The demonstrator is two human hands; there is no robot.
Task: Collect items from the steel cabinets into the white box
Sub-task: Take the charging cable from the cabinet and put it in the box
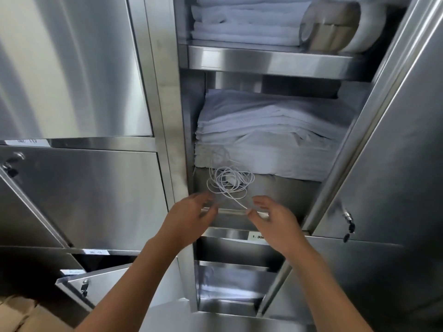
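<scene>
Left hand (189, 218) and right hand (271, 220) at front edge of cabinet shelf (275, 188); right fingers pinched on white cord (227, 182); left fingers blurred, state unclear; folded linens (271, 135) behind.

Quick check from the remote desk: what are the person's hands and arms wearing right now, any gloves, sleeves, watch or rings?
Nothing shows on either. The left hand and right hand are bare, with no gloves, and no rings can be made out through the motion blur. Both forearms are uncovered down to the frame's bottom edge: no sleeves, watch, bands or markings.
</scene>
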